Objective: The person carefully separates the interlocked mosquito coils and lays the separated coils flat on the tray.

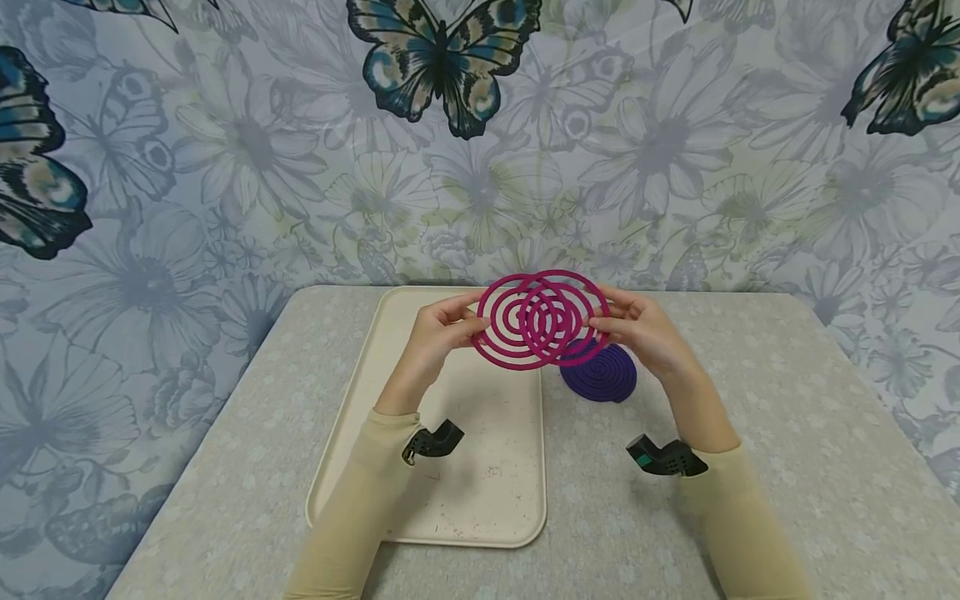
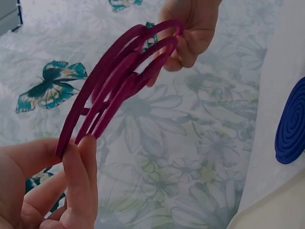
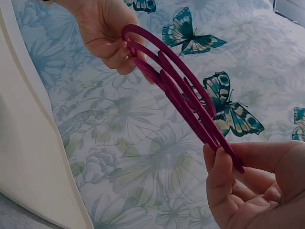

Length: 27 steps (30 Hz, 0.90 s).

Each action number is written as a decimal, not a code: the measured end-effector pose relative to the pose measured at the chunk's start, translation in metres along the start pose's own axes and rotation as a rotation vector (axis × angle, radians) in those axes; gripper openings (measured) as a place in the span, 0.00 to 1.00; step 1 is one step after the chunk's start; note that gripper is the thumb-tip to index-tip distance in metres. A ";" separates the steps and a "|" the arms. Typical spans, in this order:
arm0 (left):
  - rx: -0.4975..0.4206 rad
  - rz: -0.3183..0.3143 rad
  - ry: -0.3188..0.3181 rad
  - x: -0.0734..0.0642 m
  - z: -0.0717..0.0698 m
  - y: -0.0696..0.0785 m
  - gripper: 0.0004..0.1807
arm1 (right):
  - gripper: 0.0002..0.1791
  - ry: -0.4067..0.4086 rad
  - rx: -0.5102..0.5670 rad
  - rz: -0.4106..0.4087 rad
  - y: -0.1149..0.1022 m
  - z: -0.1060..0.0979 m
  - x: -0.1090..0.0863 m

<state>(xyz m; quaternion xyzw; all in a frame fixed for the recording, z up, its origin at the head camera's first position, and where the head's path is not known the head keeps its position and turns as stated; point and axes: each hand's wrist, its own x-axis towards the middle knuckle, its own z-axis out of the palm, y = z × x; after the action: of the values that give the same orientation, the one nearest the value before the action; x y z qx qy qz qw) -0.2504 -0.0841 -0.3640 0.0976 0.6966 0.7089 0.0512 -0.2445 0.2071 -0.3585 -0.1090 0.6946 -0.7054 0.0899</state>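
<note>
At the left, on the table (image 1: 750, 375), the pale tray (image 1: 487, 433) is placed; only small reddish specks (image 1: 492, 472) can be noticed on its visible part. To the right of it, the magenta rings (image 1: 550, 318) are held up in the air, not laid on the tray nor on the table. Lifting and spreading of the rings can be judged as done, since two circle groups are shown side by side, partly overlapped; it cannot be told whether one piece or two is formed by them. Setting down is judged as left. Further right, the purple coil (image 1: 600, 375) is left untouched on the table, just beside the tray, partly hidden behind the rings in the head view.

As for the pose, the left arm is stretched forward, and the left edge of the rings is pinched by the left hand (image 1: 437, 337), its thumb and fingertips being parted only by the thickness of the rims. The right edge is pinched in a similar way by the right hand (image 1: 651, 333), with the forearm slanted inward. Between both hands, the rings are kept tilted.
</note>
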 end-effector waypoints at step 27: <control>0.097 0.042 0.063 0.003 0.000 -0.003 0.19 | 0.15 0.069 0.137 -0.074 -0.001 -0.010 -0.001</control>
<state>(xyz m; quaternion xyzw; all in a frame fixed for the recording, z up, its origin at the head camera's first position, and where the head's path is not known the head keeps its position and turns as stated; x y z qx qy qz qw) -0.2533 -0.0832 -0.3670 0.0925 0.7293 0.6778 0.0096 -0.2462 0.2168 -0.3580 -0.1039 0.6430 -0.7574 0.0469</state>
